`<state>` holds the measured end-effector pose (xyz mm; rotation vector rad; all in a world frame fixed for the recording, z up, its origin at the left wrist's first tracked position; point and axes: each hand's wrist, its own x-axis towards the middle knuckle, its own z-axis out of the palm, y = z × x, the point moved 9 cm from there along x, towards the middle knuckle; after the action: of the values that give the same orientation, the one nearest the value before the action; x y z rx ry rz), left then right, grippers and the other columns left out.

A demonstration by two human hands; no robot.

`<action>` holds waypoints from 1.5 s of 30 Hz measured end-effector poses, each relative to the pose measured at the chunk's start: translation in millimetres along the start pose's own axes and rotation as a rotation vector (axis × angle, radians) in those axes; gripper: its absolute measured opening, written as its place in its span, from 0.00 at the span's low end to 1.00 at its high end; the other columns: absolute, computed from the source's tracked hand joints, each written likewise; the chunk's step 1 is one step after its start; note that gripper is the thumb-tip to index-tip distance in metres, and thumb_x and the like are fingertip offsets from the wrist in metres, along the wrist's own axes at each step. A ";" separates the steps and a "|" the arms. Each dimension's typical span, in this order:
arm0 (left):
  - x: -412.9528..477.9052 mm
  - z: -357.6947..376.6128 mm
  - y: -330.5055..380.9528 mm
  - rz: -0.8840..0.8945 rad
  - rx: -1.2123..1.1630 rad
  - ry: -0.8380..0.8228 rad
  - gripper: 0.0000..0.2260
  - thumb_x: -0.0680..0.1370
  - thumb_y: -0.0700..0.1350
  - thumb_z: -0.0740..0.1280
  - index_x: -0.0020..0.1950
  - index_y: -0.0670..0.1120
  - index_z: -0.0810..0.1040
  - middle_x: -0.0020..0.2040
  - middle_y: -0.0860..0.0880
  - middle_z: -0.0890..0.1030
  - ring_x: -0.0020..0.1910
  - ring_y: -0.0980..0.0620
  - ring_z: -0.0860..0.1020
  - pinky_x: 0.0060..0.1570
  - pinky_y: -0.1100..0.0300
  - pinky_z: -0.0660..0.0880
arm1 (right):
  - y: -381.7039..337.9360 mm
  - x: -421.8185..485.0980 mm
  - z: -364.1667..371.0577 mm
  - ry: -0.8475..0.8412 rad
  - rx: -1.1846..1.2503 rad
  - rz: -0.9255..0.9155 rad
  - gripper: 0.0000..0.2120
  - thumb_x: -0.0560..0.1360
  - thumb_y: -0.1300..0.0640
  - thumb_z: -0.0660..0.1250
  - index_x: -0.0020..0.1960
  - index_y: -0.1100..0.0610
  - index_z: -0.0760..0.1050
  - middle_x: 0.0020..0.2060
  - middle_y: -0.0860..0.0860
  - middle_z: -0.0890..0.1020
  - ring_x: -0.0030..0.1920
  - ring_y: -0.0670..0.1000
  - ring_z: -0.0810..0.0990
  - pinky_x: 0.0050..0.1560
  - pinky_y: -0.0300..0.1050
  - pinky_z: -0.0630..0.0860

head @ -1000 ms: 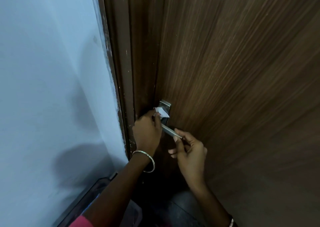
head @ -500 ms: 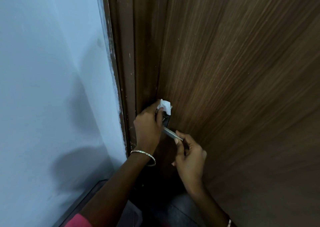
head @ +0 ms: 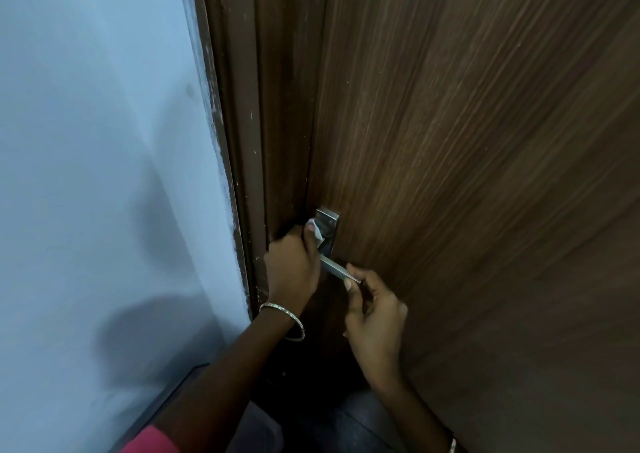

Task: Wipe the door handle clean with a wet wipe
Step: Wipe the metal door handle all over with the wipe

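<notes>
A metal lever door handle (head: 333, 267) with a rectangular backplate (head: 329, 220) sits on the brown wooden door (head: 467, 175). My left hand (head: 292, 268) pinches a small white wet wipe (head: 316, 231) and presses it against the lower part of the backplate, above the lever. My right hand (head: 374, 314) holds the free end of the lever between thumb and fingers. Most of the wipe is hidden behind my left fingers.
A dark brown door frame (head: 249, 141) with chipped paint runs beside a pale blue wall (head: 97, 175) on the left. A dark floor strip (head: 173, 393) shows at the bottom. A bangle (head: 287, 317) circles my left wrist.
My left hand has slid the wipe down from the top of the backplate, uncovering its upper part. My right hand keeps its hold on the lever end.
</notes>
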<state>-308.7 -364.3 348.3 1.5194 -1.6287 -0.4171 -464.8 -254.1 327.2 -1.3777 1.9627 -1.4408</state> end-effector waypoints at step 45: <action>-19.4 -10.6 86.8 0.764 0.460 0.095 0.11 0.74 0.37 0.70 0.56 0.40 0.81 0.54 0.42 0.81 0.53 0.43 0.79 0.51 0.52 0.78 | -15.5 18.0 -4.6 -0.197 -0.126 -0.269 0.08 0.76 0.62 0.71 0.55 0.55 0.82 0.48 0.45 0.86 0.48 0.34 0.79 0.47 0.19 0.69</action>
<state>-358.9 -325.1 411.3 1.0652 -2.1580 0.4657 -468.9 -267.0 347.2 -1.8235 1.8230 -1.2483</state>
